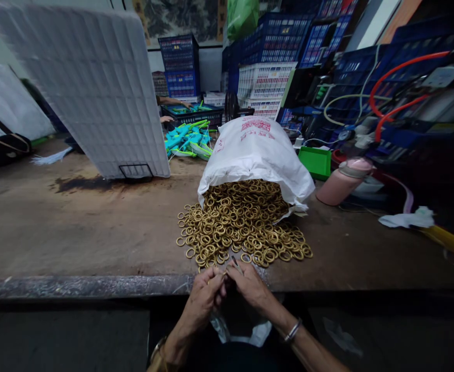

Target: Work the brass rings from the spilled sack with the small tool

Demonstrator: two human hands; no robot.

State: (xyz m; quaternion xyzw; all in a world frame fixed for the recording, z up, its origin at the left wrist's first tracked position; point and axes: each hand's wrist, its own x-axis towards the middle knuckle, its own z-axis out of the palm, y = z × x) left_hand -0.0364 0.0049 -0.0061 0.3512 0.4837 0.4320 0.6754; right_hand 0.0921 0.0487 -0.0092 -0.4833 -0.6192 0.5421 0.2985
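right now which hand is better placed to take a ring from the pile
Probably the left hand: the pile of rings lies just beyond it. The right hand is also close but seems to hold a thin dark tool. Whether the left pinches anything is hard to tell.

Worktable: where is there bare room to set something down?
Widest patch: the worktable left of the rings, in front of the white panel. Another: right of the rings, in front of the pink bottle. Crowded: middle, rings and white sack.

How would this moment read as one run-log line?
left hand: pinched, item unclear | right hand: holds thin tool | rings: heaped at mouth of sack, on table
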